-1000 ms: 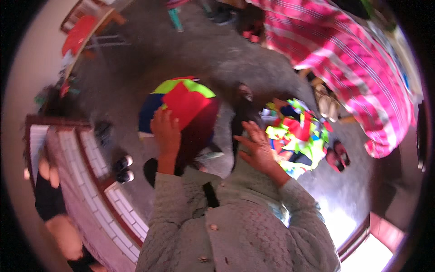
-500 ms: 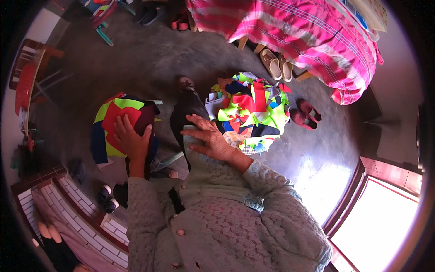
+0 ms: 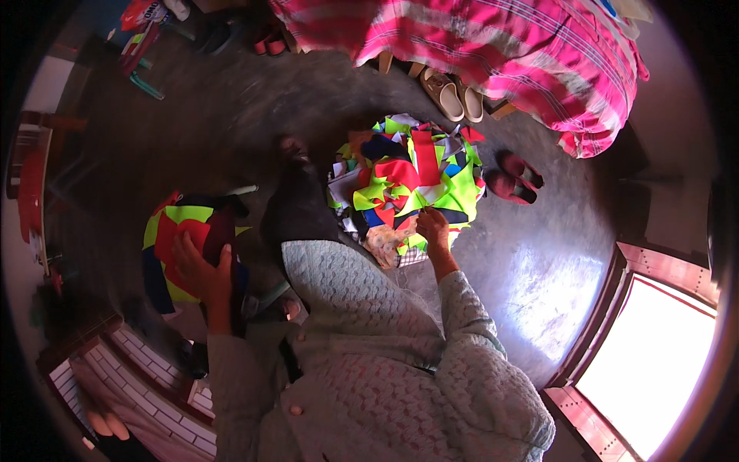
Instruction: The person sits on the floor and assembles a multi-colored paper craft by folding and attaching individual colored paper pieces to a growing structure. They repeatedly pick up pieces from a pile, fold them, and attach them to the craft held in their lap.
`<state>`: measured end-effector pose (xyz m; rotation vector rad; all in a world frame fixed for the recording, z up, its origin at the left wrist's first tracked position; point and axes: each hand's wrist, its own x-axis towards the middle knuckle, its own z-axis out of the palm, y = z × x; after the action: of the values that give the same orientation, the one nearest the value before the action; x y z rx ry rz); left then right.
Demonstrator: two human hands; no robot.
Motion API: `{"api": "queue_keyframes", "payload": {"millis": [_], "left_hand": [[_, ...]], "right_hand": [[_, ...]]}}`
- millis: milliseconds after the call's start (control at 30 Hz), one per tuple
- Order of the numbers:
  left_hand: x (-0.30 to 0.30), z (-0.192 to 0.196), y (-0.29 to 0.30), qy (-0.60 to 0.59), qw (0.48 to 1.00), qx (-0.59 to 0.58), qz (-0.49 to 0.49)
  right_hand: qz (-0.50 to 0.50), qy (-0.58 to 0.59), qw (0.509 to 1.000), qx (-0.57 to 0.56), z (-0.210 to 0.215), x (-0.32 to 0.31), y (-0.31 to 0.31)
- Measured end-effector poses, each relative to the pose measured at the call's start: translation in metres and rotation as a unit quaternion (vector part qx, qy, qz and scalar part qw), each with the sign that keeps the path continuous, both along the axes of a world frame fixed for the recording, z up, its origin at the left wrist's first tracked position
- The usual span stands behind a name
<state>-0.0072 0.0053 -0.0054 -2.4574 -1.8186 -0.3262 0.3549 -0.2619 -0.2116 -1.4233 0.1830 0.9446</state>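
Observation:
My left hand (image 3: 202,269) lies flat with its fingers spread on a patchwork cloth (image 3: 181,235) of red, yellow-green, navy and maroon pieces. That cloth drapes over something at my left knee; what holds it up is hidden. Over on the right, a heaped pile of fabric scraps (image 3: 396,173) in red, neon yellow-green, blue, white and print sits on the floor. My right hand (image 3: 433,229) reaches to its near side, fingers pinched together at a yellow-green scrap (image 3: 457,194). The fingertips are small and partly hidden among the cloth.
Beyond the pile, a bed with a pink checked cover (image 3: 493,54) stands with tan clogs (image 3: 453,98) beside it. Maroon shoes (image 3: 514,179) lie right of the pile. A bright doorway (image 3: 654,362) is at lower right. A small chair (image 3: 142,58) stands far left.
My right hand has moved from my lap, where it was spread open, out to the scrap pile, and its fingers have closed. My left hand stays on the patchwork cloth. The view has shifted slightly.

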Motion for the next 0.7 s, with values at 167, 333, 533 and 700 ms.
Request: {"api": "queue_keyframes", "payload": {"millis": [167,333,533,700], "left_hand": [[0.001,-0.004,0.004,0.008,1.000,0.009,-0.020],[-0.001,-0.006,0.003,0.023,0.999,0.013,-0.022],[0.000,-0.005,0.005,0.018,0.999,0.013,-0.040],[-0.003,-0.006,0.003,0.015,0.999,0.008,-0.041]], "right_hand": [[-0.121,-0.032,0.988,-0.089,-0.027,0.042,-0.036],[-0.180,0.061,0.980,-0.062,-0.039,0.069,-0.029],[-0.291,0.242,0.921,0.094,-0.083,0.083,-0.016],[-0.304,0.205,0.927,0.083,-0.101,0.085,-0.003]]}}
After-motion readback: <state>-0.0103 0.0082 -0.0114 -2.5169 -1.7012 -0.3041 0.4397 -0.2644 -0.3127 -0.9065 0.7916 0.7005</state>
